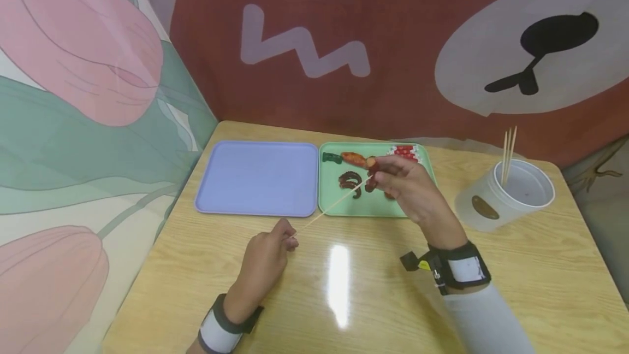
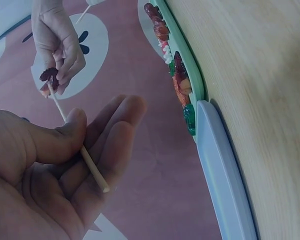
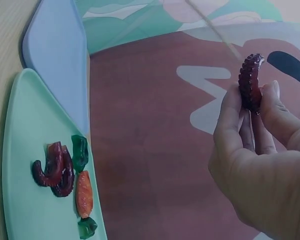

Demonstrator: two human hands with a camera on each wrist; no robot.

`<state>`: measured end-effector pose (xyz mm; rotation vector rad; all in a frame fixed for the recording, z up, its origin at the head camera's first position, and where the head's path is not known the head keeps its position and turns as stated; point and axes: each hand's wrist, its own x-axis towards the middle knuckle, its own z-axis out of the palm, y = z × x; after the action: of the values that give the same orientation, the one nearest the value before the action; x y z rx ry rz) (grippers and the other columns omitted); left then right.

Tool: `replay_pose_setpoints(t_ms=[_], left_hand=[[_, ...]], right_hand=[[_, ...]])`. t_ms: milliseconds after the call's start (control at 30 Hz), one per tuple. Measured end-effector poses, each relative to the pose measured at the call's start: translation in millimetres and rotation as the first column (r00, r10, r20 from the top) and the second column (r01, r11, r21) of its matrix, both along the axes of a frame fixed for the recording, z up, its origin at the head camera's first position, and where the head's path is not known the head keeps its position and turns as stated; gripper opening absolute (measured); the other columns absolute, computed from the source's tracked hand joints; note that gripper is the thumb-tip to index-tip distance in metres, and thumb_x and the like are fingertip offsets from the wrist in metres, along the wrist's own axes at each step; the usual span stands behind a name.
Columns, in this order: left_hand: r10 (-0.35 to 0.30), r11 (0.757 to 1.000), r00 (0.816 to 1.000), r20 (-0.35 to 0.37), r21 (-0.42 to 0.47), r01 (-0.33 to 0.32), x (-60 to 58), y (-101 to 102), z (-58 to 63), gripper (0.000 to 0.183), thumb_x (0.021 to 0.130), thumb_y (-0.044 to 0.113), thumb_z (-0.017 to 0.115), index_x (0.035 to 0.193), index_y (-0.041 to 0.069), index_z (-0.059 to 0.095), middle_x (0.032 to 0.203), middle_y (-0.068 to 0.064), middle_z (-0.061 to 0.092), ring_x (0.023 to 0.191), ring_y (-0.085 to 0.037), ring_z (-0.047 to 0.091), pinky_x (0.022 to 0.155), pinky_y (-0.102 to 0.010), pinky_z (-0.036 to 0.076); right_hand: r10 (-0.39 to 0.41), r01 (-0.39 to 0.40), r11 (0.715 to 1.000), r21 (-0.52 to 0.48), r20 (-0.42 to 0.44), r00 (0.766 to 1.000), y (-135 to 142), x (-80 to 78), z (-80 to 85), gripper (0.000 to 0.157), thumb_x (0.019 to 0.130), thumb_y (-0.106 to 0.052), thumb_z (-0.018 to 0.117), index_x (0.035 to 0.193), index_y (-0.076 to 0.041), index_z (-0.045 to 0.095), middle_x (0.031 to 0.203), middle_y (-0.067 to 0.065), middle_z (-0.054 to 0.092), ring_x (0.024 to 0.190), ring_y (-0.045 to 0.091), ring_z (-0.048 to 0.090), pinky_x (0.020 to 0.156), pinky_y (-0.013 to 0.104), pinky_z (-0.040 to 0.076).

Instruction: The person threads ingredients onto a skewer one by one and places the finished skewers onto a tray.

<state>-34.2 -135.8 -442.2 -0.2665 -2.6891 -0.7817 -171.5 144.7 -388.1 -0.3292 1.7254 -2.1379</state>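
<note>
My left hand [image 1: 267, 255] pinches a thin wooden skewer [image 1: 334, 205] near its lower end, between thumb and fingers. The stick slants up to the right. In my right hand [image 1: 415, 195] is a dark red octopus tentacle piece [image 3: 250, 82], gripped between thumb and fingertips. The skewer's far end meets this piece in the left wrist view. Below the right hand lies a green tray [image 1: 363, 210] holding more dark tentacle pieces [image 3: 55, 172], an orange piece [image 3: 84, 194], green pieces [image 3: 80, 152] and red-and-white pieces [image 1: 404, 150].
A lavender tray [image 1: 257, 179] adjoins the green one on the left. To the right stands a white bucket [image 1: 484, 201] with several skewers [image 1: 508, 152] leaning in it. Behind the wooden table [image 1: 373, 299] rises a painted wall [image 1: 304, 97].
</note>
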Motion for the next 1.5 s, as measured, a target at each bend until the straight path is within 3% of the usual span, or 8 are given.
replay_pose_setpoints(t_ms=[200, 333, 533, 600, 833, 967, 1233, 1500], left_hand=[[0.010, 1.000, 1.000, -0.004, -0.023, -0.010, 0.8, 1.3, 1.4, 0.014, 0.080, 0.011, 0.073, 0.085, 0.009, 0.060, 0.066, 0.002, 0.070, 0.054, -0.012, 0.063, 0.050, -0.030, 0.051], [0.007, 0.999, 1.000, -0.013, -0.031, -0.007, 2.4, 2.2, 2.9, 0.014, 0.079, 0.010, 0.074, 0.084, 0.009, 0.061, 0.065, 0.002, 0.070, 0.053, -0.012, 0.063, 0.049, -0.029, 0.050], [0.010, 0.999, 0.999, -0.049, -0.030, -0.011, 1.3, 3.5, 4.5, 0.013, 0.081, 0.012, 0.073, 0.085, 0.009, 0.061, 0.064, 0.003, 0.070, 0.050, -0.011, 0.061, 0.046, -0.029, 0.048], [0.020, 0.999, 0.998, -0.063, -0.027, -0.021, 0.3, 3.7, 3.7, 0.013, 0.081, 0.013, 0.073, 0.084, 0.010, 0.061, 0.064, 0.003, 0.070, 0.051, -0.011, 0.062, 0.046, -0.029, 0.048], [0.026, 1.000, 0.990, -0.139, -0.006, -0.027, -4.8, 6.5, 3.0, 0.015, 0.078, 0.011, 0.075, 0.082, 0.009, 0.060, 0.062, 0.004, 0.068, 0.049, -0.011, 0.061, 0.045, -0.030, 0.048], [0.017, 1.000, 0.986, -0.168, -0.003, -0.017, -7.5, 9.7, 5.3, 0.017, 0.078, 0.010, 0.075, 0.082, 0.008, 0.059, 0.062, 0.003, 0.068, 0.050, -0.009, 0.062, 0.047, -0.030, 0.050], [0.035, 0.999, 0.987, -0.155, 0.000, -0.035, -8.6, 10.9, 9.1, 0.018, 0.076, 0.006, 0.076, 0.081, 0.008, 0.059, 0.061, 0.003, 0.068, 0.050, -0.010, 0.062, 0.048, -0.032, 0.050], [0.030, 1.000, 0.991, -0.134, 0.012, -0.028, -8.7, 13.4, 13.6, 0.017, 0.073, 0.002, 0.076, 0.078, 0.007, 0.060, 0.058, 0.003, 0.066, 0.047, -0.010, 0.060, 0.047, -0.032, 0.050]], right_hand=[[-0.030, 0.030, 0.999, 0.021, -0.020, 0.999, -2.2, 2.7, -0.3, 0.022, 0.087, -0.001, 0.066, 0.105, -0.013, 0.070, 0.098, -0.004, 0.071, 0.077, 0.008, 0.063, 0.052, 0.016, 0.041], [-0.045, 0.050, 0.992, 0.114, -0.043, 0.998, -4.3, 4.6, 0.7, 0.023, 0.082, -0.004, 0.072, 0.103, -0.014, 0.072, 0.100, -0.007, 0.072, 0.077, 0.007, 0.060, 0.054, 0.018, 0.040], [-0.030, 0.040, 0.986, 0.160, -0.064, 0.997, -9.1, 7.9, 3.4, 0.026, 0.080, -0.007, 0.075, 0.105, -0.014, 0.072, 0.105, -0.005, 0.073, 0.107, 0.014, 0.063, 0.081, 0.022, 0.051], [-0.031, 0.038, 0.990, 0.136, -0.051, 0.998, -10.7, 9.5, 4.1, 0.025, 0.080, -0.005, 0.074, 0.104, -0.013, 0.072, 0.104, -0.004, 0.073, 0.105, 0.016, 0.063, 0.085, 0.023, 0.052], [-0.033, 0.032, 0.996, 0.084, 0.007, 0.999, -17.4, 15.4, 5.3, 0.026, 0.078, 0.001, 0.074, 0.096, -0.019, 0.074, 0.096, -0.004, 0.074, 0.095, 0.013, 0.066, 0.085, 0.023, 0.051], [-0.028, 0.026, 0.998, 0.060, 0.024, 0.999, -22.6, 18.4, 4.9, 0.026, 0.078, 0.002, 0.074, 0.094, -0.019, 0.075, 0.095, -0.003, 0.075, 0.097, 0.017, 0.068, 0.082, 0.022, 0.053], [-0.075, 0.072, 0.991, 0.115, 0.021, 0.997, -26.7, 23.8, 8.0, 0.026, 0.076, 0.002, 0.076, 0.090, -0.020, 0.076, 0.092, -0.003, 0.073, 0.089, 0.015, 0.067, 0.078, 0.021, 0.054], [-0.058, 0.055, 0.988, 0.142, 0.017, 0.998, -36.6, 31.3, 2.2, 0.025, 0.073, 0.000, 0.078, 0.091, -0.017, 0.075, 0.091, -0.002, 0.074, 0.090, 0.015, 0.068, 0.080, 0.025, 0.055]])
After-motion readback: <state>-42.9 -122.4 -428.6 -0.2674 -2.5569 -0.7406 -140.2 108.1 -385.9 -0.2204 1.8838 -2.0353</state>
